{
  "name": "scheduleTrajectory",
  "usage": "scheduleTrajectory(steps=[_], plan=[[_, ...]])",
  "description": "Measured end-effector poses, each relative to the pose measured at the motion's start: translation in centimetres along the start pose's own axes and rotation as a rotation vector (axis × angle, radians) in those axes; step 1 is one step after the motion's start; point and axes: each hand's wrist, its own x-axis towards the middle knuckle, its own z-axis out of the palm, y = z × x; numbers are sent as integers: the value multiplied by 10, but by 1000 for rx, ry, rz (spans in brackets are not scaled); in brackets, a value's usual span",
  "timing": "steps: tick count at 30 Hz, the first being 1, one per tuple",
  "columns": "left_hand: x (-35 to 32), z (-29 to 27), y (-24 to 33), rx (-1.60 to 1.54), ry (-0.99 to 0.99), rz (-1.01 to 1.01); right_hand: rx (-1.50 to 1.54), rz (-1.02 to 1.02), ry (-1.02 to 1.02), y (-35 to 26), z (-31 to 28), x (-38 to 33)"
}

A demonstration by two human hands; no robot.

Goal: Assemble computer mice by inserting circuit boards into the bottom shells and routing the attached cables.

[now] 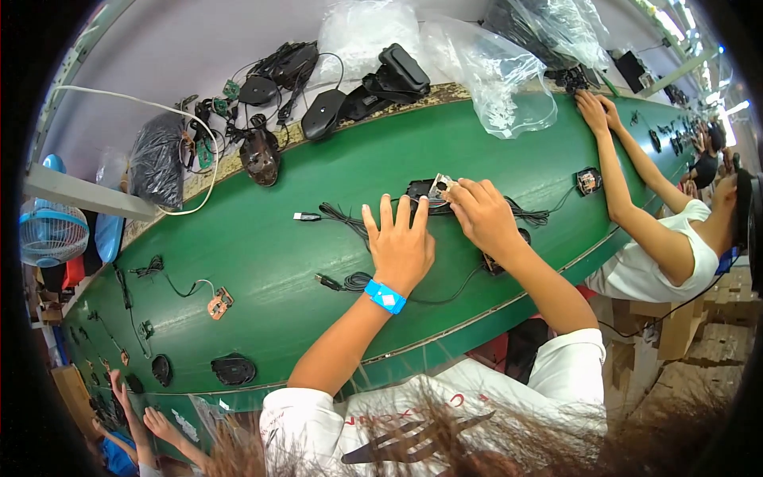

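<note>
My left hand point(400, 248), a blue wrist strap point(385, 297) at its wrist, lies over the green work surface with its fingers spread. Its fingertips reach the near side of a black mouse shell point(416, 189), and I cannot tell how firmly they touch. My right hand point(486, 216) is closed in a pinch on a small pale part point(439, 186) with a dark round spot, held at the shell's right side. The fingers partly cover it. Bundled black cable point(531, 215) lies right of this hand. Below it, another dark mouse part point(493, 264) is half hidden by my forearm.
A USB plug point(307, 216) and coiled cable point(356, 281) lie left of my hands. An orange circuit board point(219, 304) sits farther left. Mice point(261, 155) and plastic bags point(509, 87) line the back ledge. A co-worker's hands point(596, 111) work at the right.
</note>
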Motion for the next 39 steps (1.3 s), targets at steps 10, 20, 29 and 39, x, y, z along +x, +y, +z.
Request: scheduleTrajectory(steps=[10,20,29,39], plan=[[-3,3,-1,-46,15,-8,-8,26,10,2,-2,-2],[32,-15,-11,-586,20,-105,73,10,118,-14,-11,-7],[56,10,-51,-1162,-393,-289,405,-150,226,2,-17,10],[58,20,-63,-1346,-417,-350,301,-61,-245,38,14,32]])
